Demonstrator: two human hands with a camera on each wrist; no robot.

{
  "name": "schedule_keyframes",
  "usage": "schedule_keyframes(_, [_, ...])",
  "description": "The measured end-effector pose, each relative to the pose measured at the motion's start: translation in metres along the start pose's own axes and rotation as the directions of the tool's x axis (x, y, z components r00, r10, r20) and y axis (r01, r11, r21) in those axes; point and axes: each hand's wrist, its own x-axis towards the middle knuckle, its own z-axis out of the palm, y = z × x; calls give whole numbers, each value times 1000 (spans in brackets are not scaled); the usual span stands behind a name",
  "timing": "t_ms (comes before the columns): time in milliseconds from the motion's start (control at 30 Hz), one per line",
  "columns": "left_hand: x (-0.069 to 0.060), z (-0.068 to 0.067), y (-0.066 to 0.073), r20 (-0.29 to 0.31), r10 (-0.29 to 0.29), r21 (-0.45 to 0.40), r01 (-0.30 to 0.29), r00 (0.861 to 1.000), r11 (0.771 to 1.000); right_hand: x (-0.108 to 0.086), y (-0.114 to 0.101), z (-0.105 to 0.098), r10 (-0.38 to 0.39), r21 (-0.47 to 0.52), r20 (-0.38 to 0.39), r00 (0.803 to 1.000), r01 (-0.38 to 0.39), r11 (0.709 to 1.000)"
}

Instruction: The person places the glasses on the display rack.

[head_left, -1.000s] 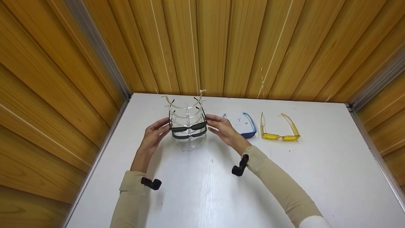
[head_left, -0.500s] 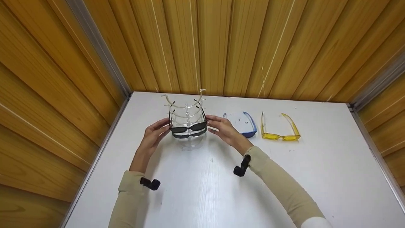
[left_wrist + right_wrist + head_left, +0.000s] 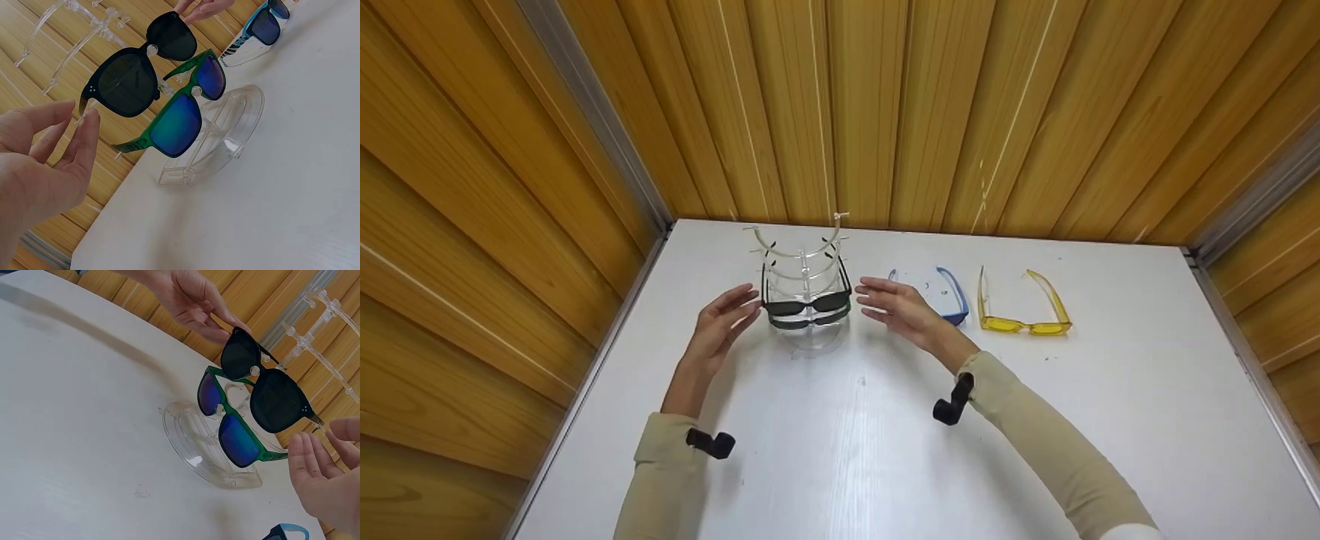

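Observation:
A transparent eyewear stand (image 3: 806,271) bears two pairs of sunglasses, one above the other. The upper pair, black sunglasses (image 3: 125,83) with dark lenses, sits on a middle tier. Below it, the green-framed sunglasses (image 3: 239,439) have blue mirrored lenses. My left hand (image 3: 721,326) is at the left side of the black pair, fingers loosely extended and holding nothing. On the other side, my right hand (image 3: 906,311) stands a little apart from the black frame, fingers spread and relaxed. In the head view the black pair partly hides the green one.
Blue sunglasses (image 3: 952,316) lie on the white table (image 3: 840,450) right of the stand, partly behind my right hand. Yellow sunglasses (image 3: 1026,325) lie further right with temples unfolded. Wood-patterned panels (image 3: 862,112) rise behind the table.
Both hands have let go of the black sunglasses and drawn slightly outward, the right hand further. The sunglasses stay on the stand.

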Motion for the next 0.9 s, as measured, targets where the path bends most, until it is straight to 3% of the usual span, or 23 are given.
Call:
schedule_keyframes(267, [-13, -3, -2, 4, -7, 51, 7, 1000, 999, -20, 0, -18, 10, -79, 22, 1000, -9, 997])
schedule_keyframes(533, [-38, -7, -3, 31, -29, 141, 25, 999, 990, -39, 1, -34, 20, -106, 69, 997, -13, 994])
schedule_keyframes(900, [-49, 13, -20, 137, -76, 188, 50, 988, 981, -70, 4, -75, 34, -132, 88, 996, -22, 991])
